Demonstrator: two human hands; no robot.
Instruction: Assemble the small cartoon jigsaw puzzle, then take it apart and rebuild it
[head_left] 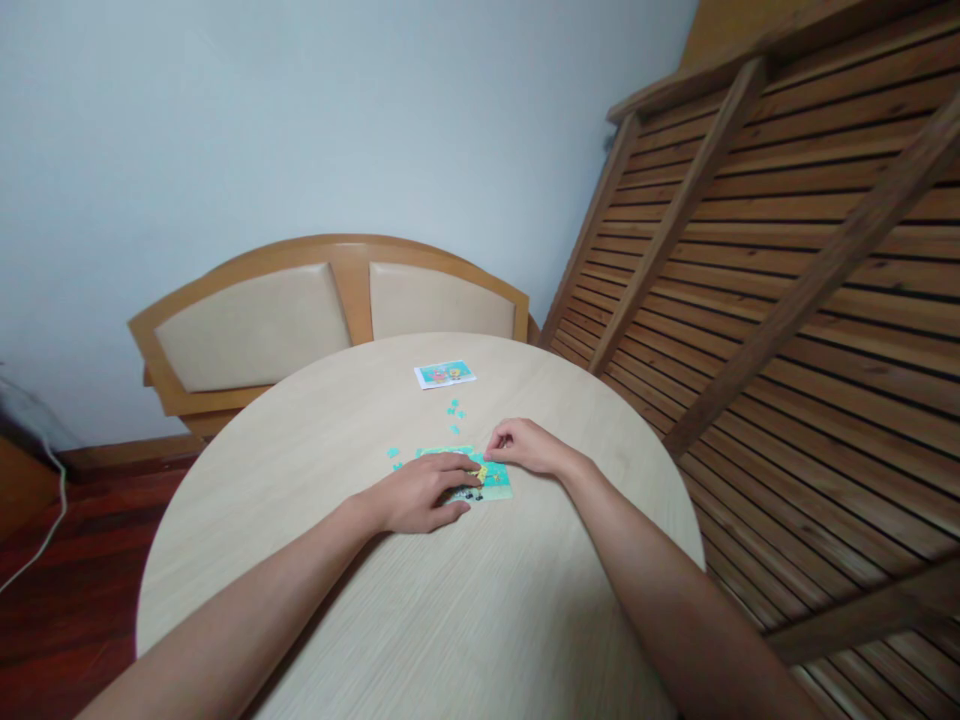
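A partly joined jigsaw puzzle (496, 488) in teal and yellow lies on the round table (450, 620). Across its left part rests my left hand (424, 492), palm down with fingers stretched out, hiding much of the picture. At the puzzle's upper right edge, my right hand (525, 445) has thumb and forefinger pinched on what appears to be a small teal puzzle piece, mostly covered by the fingertips. Several loose teal pieces (454, 429) are scattered just beyond the puzzle, and another loose piece (394, 453) lies to its left.
Farther back on the table is a picture card (445, 374) with cartoon figures on teal. A padded wooden headboard (350, 290) stands behind the table against the wall. Slatted wooden panels (750, 260) lean on the right. A white cable (56, 500) hangs at the left.
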